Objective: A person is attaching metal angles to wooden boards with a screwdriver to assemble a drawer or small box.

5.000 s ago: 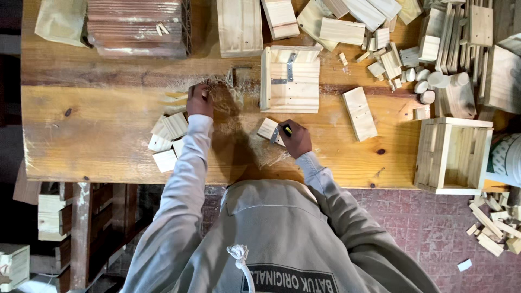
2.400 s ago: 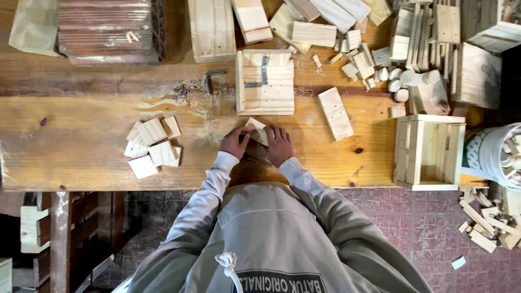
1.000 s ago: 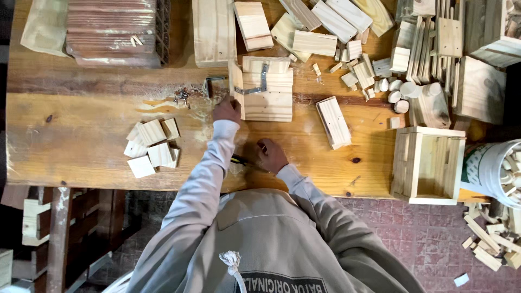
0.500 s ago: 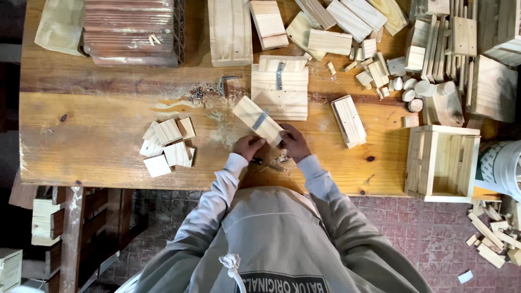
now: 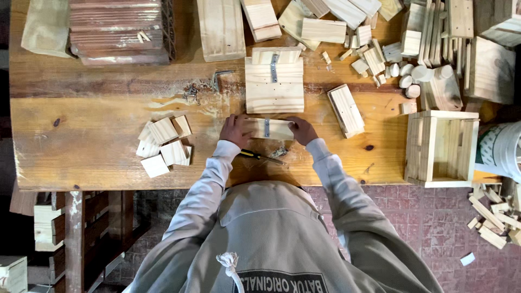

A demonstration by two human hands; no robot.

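My left hand (image 5: pixel 234 130) and my right hand (image 5: pixel 302 130) hold the two ends of a small pale wooden piece (image 5: pixel 269 129) with a metal hinge across its middle. It lies flat on the workbench (image 5: pixel 97 135) just in front of me. Beyond it rests a larger hinged wooden panel (image 5: pixel 274 84). A screwdriver with a yellow and black handle (image 5: pixel 259 156) lies on the bench below my hands.
A pile of small square wood blocks (image 5: pixel 164 144) sits to the left. An open slatted wooden box (image 5: pixel 440 147) stands at the right, a loose block (image 5: pixel 345 110) beside it. Stacked boards, offcuts and pegs (image 5: pixel 418 70) crowd the back. A bent metal key (image 5: pixel 220 77) and screws (image 5: pixel 191 93) lie nearby.
The small hinged piece, tilted and lifted half a second ago, now lies level on the bench with a hand at each end. Earlier my left hand had reached to the larger panel.
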